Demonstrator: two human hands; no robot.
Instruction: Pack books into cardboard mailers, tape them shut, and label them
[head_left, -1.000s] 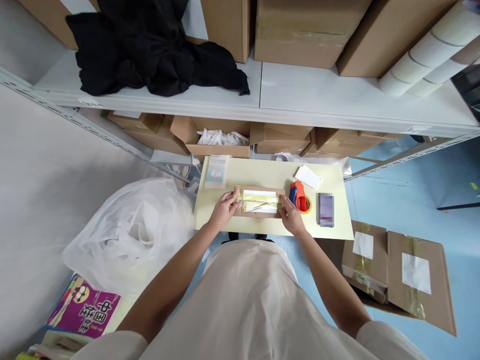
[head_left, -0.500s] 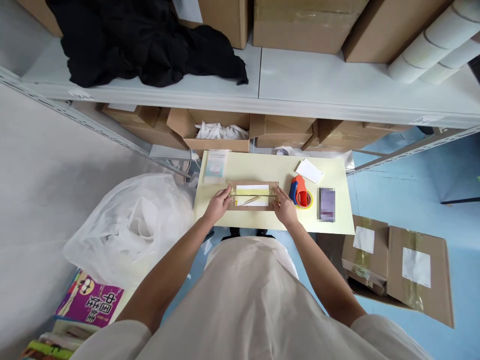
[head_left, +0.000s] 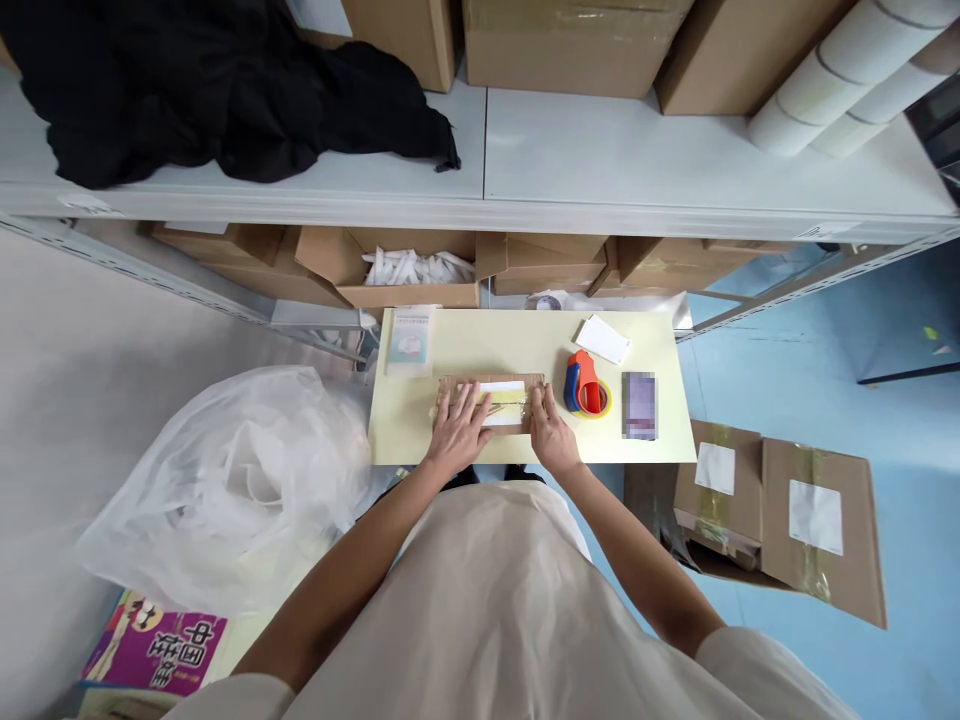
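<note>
A small cardboard box [head_left: 504, 428] lies on the pale yellow table, with a white label [head_left: 512, 388] and a strip of yellowish tape across its top. My left hand [head_left: 459, 428] rests flat on the left part of the box, fingers spread over the label and tape. At the box's right end is my right hand [head_left: 553, 432], its fingers extended and touching the edge there. A red and blue tape dispenser [head_left: 583, 385] with a yellow-edged roll stands just right of my right hand.
On the table [head_left: 405, 425] are a booklet in a clear sleeve [head_left: 410, 340], a white card [head_left: 603, 340] and a pixelated purple item [head_left: 640, 405]. Open cartons [head_left: 412, 295] line the shelf behind. A plastic bag [head_left: 225, 490] bulges at left; taped cartons [head_left: 814, 520] stand at right.
My left hand has gone from gripping the box's left end to lying flat on its top. My right hand's fingers have straightened at the right end. The view has shifted slightly.
</note>
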